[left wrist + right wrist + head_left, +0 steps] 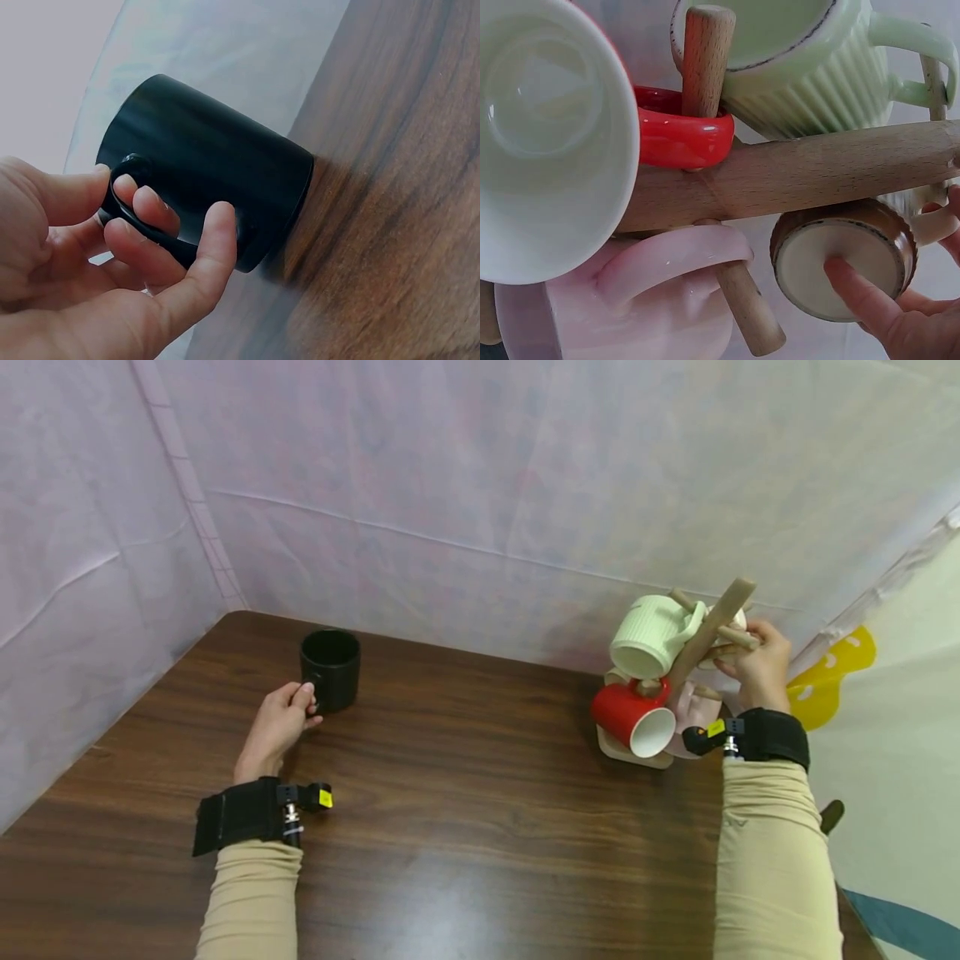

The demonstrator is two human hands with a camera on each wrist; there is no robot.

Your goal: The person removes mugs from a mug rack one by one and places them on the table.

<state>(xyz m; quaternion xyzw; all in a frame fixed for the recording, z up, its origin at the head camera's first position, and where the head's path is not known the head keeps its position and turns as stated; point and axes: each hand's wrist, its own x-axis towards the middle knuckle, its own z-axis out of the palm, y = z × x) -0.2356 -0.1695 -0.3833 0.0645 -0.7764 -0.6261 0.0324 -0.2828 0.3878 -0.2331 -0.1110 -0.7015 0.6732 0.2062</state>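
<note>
Fingers of the left hand (279,727) curl through and around the handle of a black mug (330,669), which stands upright on the dark wooden table (465,802) in the upper left part of the head view. In the left wrist view one finger (154,208) passes through the handle loop while the thumb (210,255) presses its outer edge.

At the right of the head view, the right hand (757,672) holds a small brown-rimmed cup (844,259) hanging on a tilted wooden mug tree (701,639); the right wrist view shows a fingertip (851,285) pressed on the cup's pale base, with the other fingers curled about its side. A ribbed pale green mug (652,635) hangs near the top of the tree, a red mug (633,714) with a white inside hangs below it, and a pink mug (645,300) sits lower, just beside the red one. Both wrists wear black straps with small yellow tags (325,797); no writing on them can be read.
</note>
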